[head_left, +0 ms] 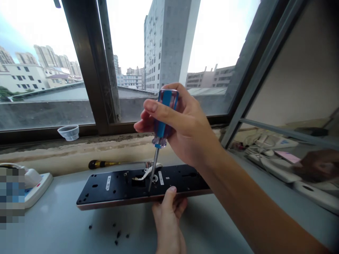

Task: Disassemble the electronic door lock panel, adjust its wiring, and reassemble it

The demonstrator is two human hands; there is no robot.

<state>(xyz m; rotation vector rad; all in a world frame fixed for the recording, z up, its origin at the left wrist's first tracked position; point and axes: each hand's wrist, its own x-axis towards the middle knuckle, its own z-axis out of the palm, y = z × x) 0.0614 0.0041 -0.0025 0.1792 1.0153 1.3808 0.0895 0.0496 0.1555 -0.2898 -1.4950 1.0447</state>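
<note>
My right hand is wrapped around the clear, blue-striped handle of a screwdriver. Its metal shaft slants down, and the tip meets the back of a long black panel near the front edge. Below that edge, my left hand grips the panel, thumb on top and fingers underneath, holding it tilted over the table. A white cable comes out of an opening in the panel's middle, beside a small white label. My right forearm hides part of the panel's right end.
Several small black screws lie on the grey table. A second screwdriver, black and yellow, lies behind the panel. On the sill is a clear plastic cup. A white power strip stands at left, below the window.
</note>
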